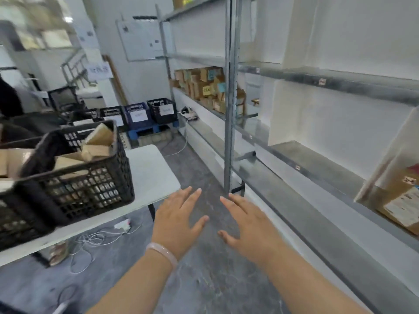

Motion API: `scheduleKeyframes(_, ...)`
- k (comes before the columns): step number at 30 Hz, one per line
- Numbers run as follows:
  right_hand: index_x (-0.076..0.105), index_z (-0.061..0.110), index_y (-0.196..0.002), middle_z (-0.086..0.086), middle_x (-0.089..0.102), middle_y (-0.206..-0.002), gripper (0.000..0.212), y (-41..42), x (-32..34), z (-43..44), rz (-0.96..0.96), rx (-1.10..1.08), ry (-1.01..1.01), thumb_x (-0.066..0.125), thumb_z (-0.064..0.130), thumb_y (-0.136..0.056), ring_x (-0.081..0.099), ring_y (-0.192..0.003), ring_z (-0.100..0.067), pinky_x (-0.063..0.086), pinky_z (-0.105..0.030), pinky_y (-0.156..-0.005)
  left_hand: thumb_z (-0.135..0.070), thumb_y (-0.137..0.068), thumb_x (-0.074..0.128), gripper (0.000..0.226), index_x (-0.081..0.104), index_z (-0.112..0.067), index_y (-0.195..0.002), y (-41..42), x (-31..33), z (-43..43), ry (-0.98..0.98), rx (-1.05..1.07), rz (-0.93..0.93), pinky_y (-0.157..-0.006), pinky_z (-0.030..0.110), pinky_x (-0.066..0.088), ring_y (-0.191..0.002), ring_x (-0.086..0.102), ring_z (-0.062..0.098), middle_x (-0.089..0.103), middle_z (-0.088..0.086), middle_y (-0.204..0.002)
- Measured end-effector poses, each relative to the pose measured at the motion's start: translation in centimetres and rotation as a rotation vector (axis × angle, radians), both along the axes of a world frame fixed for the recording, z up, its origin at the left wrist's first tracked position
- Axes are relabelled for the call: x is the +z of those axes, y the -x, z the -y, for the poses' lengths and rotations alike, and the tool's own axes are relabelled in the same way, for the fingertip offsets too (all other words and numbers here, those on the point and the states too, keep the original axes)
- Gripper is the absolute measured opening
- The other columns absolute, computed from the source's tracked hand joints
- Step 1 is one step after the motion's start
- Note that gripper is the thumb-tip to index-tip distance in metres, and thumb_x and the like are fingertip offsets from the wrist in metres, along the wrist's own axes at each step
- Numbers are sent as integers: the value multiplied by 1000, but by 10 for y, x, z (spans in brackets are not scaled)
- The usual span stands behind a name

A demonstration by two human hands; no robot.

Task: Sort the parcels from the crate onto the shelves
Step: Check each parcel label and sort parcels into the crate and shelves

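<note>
Left grip [179,219] and right grip [247,225] hover flat between crate [90,191] and shelves [317,162].

Storeroom odds and ends around a white surface [149,168].
White cables [95,240] and a small plug block [123,224] lie on the grey floor [204,279] beneath it. By the far wall, a labelled blue bin [137,115] and black bin [163,109] stand side by side below a whiteboard [138,39].

A black lattice crate [90,191] on a white table [149,168] holds tilted brown cardboard parcels [97,141], while grey metal shelves [317,168] to its right carry one labelled box [399,207] and, farther off, a heap of boxes [204,87].
</note>
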State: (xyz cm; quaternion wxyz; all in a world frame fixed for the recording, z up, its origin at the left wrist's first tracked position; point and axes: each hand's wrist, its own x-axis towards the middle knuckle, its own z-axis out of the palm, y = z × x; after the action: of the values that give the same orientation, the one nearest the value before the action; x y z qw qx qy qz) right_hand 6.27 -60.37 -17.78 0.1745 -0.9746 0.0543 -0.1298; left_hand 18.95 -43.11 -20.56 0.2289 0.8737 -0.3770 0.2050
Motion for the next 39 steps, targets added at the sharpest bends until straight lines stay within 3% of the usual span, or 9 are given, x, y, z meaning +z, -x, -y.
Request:
scheduleKeyframes(3, 19, 34, -152, 9, 17, -158, 76, -54, 6, -38, 18, 122, 10, 57, 53, -88, 15, -145, -10, 11, -30, -120, -58, -83, 54, 65, 56, -21, -136, -31, 6, -49, 24, 94, -10, -99, 49, 49, -124, 56, 27, 59, 5, -135)
scheduleKeyframes(6, 14, 35, -152, 14, 11, -158, 75, -107, 9, -69, 36, 222, 19, 53, 53, -90, 7, -145, -6, -4, -16, -112, -59, -82, 52, 64, 55, -24, -136, -62, 8, -90, 45, 216, -43, -102, 47, 48, -125, 54, 25, 57, 2, -137)
scheduleKeyframes(10, 20, 34, -151, 13, 18, -156, 73, -173, 8, -107, 45, 335, 39, 50, 58, -89, 15, -145, -9, -10, -11, -106, -57, -82, 52, 63, 58, -22, -134, -103, 7, -130, 64, 315, -46, -102, 47, 48, -125, 55, 25, 58, 3, -136)
scheduleKeyframes(14, 31, 32, -148, 7, 33, -152, 72, -247, 4, -132, 77, 394, 18, 50, 60, -84, 28, -140, -11, 20, -28, -116, -60, -82, 49, 65, 55, -26, -137, -158, 8, -157, 70, 415, -73, -104, 46, 46, -129, 51, 22, 55, 0, -140)
scheduleKeyframes(18, 21, 34, -151, 11, 21, -157, 72, -330, 11, -145, 103, 474, 18, 52, 56, -89, 15, -144, -7, 5, -19, -114, -55, -82, 65, 63, 54, -28, -138, -221, 14, -173, 68, 500, -86, -108, 37, 37, -131, 49, 21, 54, -1, -141)
scheduleKeyframes(20, 18, 35, -151, 12, 18, -158, 72, -371, 19, -149, 115, 505, 26, 50, 56, -90, 12, -145, -7, 8, -22, -117, -53, -83, 67, 64, 51, -29, -140, -253, 20, -178, 66, 521, -108, -110, 37, 35, -133, 46, 20, 51, -2, -144)
scheduleKeyframes(23, 21, 35, -150, 12, 21, -157, 71, -427, 34, -155, 121, 533, 0, 53, 54, -90, 15, -144, -7, 11, -21, -113, -61, -85, 51, 64, 46, -33, -142, -300, 31, -187, 100, 568, -144, -111, 42, 39, -135, 41, 13, 47, -8, -145)
scheduleKeyframes(30, 26, 34, -149, 13, 27, -154, 69, -524, 31, -179, 83, 565, -42, 57, 49, -90, 21, -140, -5, 12, -17, -110, -51, -89, 63, 60, 44, -36, -144, -381, 35, -209, 109, 633, -206, -118, 35, 22, -145, 28, 15, 37, -8, -154)
scheduleKeyframes(39, 25, 36, -149, 13, 25, -155, 69, -642, 17, -204, -38, 409, -114, 58, 49, -89, 21, -142, -9, 26, -33, -116, -48, -92, 60, 58, 43, -35, -146, -527, 46, -248, 94, 585, -265, -117, 29, 16, -144, 23, 12, 33, -11, -155)
